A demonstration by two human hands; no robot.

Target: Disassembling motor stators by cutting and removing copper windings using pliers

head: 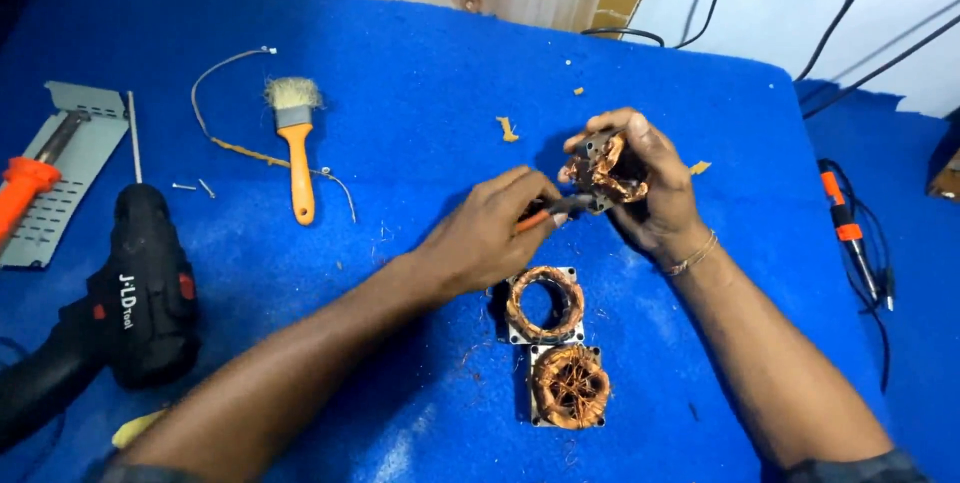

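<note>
Motor coil (608, 167) sat up in the right hand (655, 193), fingers wrapped around it above the blue table (420, 83), so a good half of its metal frame and copper winding was covered by the palm. Left hand (490, 233) had its fingertips pinched on a small orange-handled tool (550, 213), dark tip touching the coil's lower edge; most of the handle was buried in the grip, so couldn't really tell what kind of tool it was.

Just below the hands, two more coils lay flat on the table: a ring coil (544, 304) with an open middle, and touching it, a messy coil (569, 385) with loose copper strands bunched inside its square frame.

Further left: an orange brush (296, 143), a black drill (140, 283) partly cut off by the edge, and a grey tray (70, 163) holding an orange-handled thing, also cropped. Off to the right, a soldering iron (848, 228).
</note>
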